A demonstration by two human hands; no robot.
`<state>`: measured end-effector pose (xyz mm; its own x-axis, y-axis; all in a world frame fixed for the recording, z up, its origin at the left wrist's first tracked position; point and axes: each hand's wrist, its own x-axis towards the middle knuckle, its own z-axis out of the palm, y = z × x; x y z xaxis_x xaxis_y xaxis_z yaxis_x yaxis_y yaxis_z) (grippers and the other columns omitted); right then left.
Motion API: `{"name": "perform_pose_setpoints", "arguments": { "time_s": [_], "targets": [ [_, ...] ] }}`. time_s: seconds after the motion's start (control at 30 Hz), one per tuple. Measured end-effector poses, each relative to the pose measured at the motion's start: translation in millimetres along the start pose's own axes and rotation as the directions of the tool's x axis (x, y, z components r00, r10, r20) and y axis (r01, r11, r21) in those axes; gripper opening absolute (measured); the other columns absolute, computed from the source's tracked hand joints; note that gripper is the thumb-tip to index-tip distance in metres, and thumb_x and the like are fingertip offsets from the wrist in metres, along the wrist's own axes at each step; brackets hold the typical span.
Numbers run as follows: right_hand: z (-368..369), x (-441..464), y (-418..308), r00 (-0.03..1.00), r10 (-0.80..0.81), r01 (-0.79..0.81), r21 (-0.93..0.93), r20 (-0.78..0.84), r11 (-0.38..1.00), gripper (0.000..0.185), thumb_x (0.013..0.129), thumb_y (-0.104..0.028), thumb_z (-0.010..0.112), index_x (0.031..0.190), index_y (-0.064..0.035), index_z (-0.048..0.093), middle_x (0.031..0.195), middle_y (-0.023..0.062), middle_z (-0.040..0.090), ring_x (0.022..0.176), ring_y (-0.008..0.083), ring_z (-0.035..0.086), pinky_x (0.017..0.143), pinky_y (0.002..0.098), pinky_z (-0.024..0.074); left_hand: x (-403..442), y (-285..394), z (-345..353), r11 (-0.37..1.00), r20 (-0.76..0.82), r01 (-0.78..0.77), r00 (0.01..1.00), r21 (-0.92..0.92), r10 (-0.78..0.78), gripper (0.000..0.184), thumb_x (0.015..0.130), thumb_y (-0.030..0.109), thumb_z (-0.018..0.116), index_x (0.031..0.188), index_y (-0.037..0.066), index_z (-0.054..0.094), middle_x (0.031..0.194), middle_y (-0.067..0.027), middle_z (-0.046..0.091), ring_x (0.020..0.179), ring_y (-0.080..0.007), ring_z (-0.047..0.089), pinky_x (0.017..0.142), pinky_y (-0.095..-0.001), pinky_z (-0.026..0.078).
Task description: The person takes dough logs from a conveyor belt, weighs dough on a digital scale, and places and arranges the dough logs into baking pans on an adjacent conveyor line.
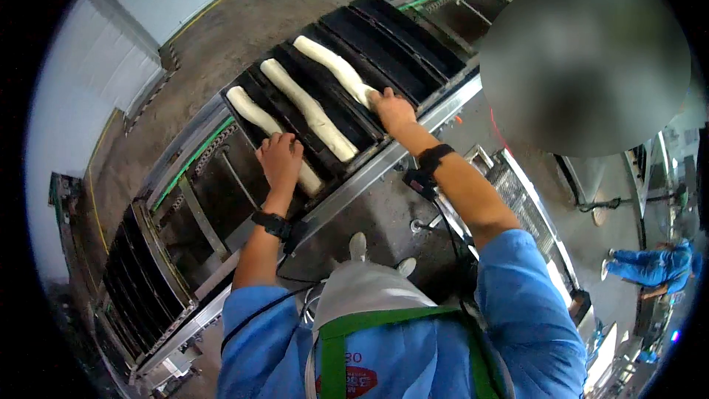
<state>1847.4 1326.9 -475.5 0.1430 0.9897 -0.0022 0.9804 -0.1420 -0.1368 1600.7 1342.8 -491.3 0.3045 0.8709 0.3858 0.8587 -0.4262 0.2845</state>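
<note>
Three long pale dough strips lie in black baking tins: a left strip (251,109), a middle strip (306,109) and a right strip (331,63). My left hand (279,159) rests over the left strip, palm down with its fingers slightly bent and apart, hiding the strip's middle. At the near end of the right strip, my right hand (393,109) has its fingers closed around the dough, covering that end. Neither hand touches the middle strip, which lies between them.
The black tins (384,48) ride on a conveyor frame with a metal rail (347,196) along my side. More black tins (136,281) stand farther down at left. A mesh-topped metal stand (521,199) is at my right. Another person (653,266) in blue is at far right.
</note>
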Motion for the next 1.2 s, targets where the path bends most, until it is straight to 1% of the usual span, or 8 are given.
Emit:
{"name": "perform_pose_setpoints", "arguments": {
  "time_s": [0.13,0.27,0.6,0.73,0.8,0.93,1.03,1.2],
  "targets": [
    [-5,-2,15,0.949,-0.056,-0.085,0.421,0.312,0.903,0.029,0.072,-0.013,0.049,0.101,-0.011,0.045,0.092,0.0138,0.05,0.083,0.0314,0.053,0.068,0.0396,0.0441,5,-16,11,0.989,-0.104,-0.019,0.995,-0.15,0.004,0.012,0.069,0.017,0.053,0.078,0.01,0.058,0.076,-0.005,0.057,0.072,-0.0244,0.053,0.063,-0.0361,0.039],
    [-29,-80,30,0.96,-0.182,0.215,0.146,-0.213,0.966,0.034,0.067,-0.013,0.057,0.099,-0.0084,0.047,0.099,0.0097,0.047,0.093,0.0253,0.045,0.074,0.0358,0.0381,8,-42,19,0.978,-0.073,-0.042,0.997,-0.206,0.028,0.015,0.075,0.016,0.053,0.087,0.009,0.059,0.081,-0.0075,0.059,0.075,-0.0248,0.056,0.068,-0.0329,0.044],
    [7,-395,204,0.695,0.711,-0.571,-0.517,0.109,0.637,0.042,0.069,-0.012,0.054,0.11,-0.0182,0.045,0.112,0.0085,0.042,0.107,0.0297,0.036,0.082,0.047,0.0333,2,-36,5,0.95,0.003,0.016,1.0,-0.312,-0.016,0.025,0.082,0.023,0.044,0.09,0.003,0.057,0.089,-0.0092,0.055,0.081,-0.0241,0.052,0.069,-0.032,0.039],
    [13,-402,236,0.819,0.572,-0.524,-0.342,0.048,0.78,0.042,0.066,-0.015,0.057,0.107,-0.0152,0.045,0.103,0.0109,0.05,0.097,0.0296,0.047,0.07,0.0384,0.0433,2,0,-16,0.961,-0.141,-0.161,0.981,-0.224,0.131,0.017,0.074,0.015,0.05,0.086,0.008,0.06,0.086,-0.011,0.058,0.078,-0.0255,0.054,0.07,-0.0334,0.042],
    [-45,-382,232,0.798,0.602,-0.602,0.103,0.036,0.792,0.044,0.063,-0.01,0.059,0.105,-0.0129,0.046,0.093,0.0129,0.055,0.086,0.0308,0.053,0.069,0.037,0.0438,-4,-6,10,0.99,-0.033,0.023,0.999,-0.139,-0.028,0.016,0.072,0.019,0.051,0.085,0.011,0.057,0.087,-0.0057,0.056,0.078,-0.0263,0.052,0.068,-0.035,0.041],
    [-164,-368,238,0.792,0.48,-0.431,0.212,-0.377,0.877,0.047,0.06,-0.001,0.062,0.104,-0.0063,0.045,0.091,0.009,0.057,0.074,0.0223,0.056,0.062,0.0287,0.0447,-17,30,-2,0.992,-0.039,0.003,0.999,-0.123,-0.008,0.013,0.072,0.022,0.053,0.079,0.011,0.053,0.094,-0.0008,0.052,0.088,-0.0238,0.046,0.072,-0.0385,0.037],
    [-263,-344,202,0.596,0.615,-0.182,0.659,-0.516,0.73,0.043,0.067,-0.009,0.058,0.108,-0.0118,0.045,0.085,0.0007,0.055,0.07,0.0083,0.051,0.05,0.0201,0.0381,-17,35,-10,0.997,-0.025,0.005,1.0,-0.083,-0.007,0.012,0.072,0.021,0.053,0.078,0.011,0.053,0.093,0.0002,0.051,0.087,-0.0237,0.046,0.072,-0.0382,0.037],
    [-333,-271,156,0.62,0.603,0.094,0.811,-0.502,0.578,0.038,0.075,-0.022,0.049,0.11,-0.0091,0.047,0.089,0.0033,0.053,0.073,0.0088,0.051,0.052,0.0167,0.0381,-17,33,-9,0.997,-0.099,-0.006,0.995,-0.08,-0.002,0.01,0.071,0.02,0.054,0.077,0.012,0.053,0.092,0.0009,0.051,0.086,-0.0235,0.046,0.07,-0.039,0.037]
  ]
}}
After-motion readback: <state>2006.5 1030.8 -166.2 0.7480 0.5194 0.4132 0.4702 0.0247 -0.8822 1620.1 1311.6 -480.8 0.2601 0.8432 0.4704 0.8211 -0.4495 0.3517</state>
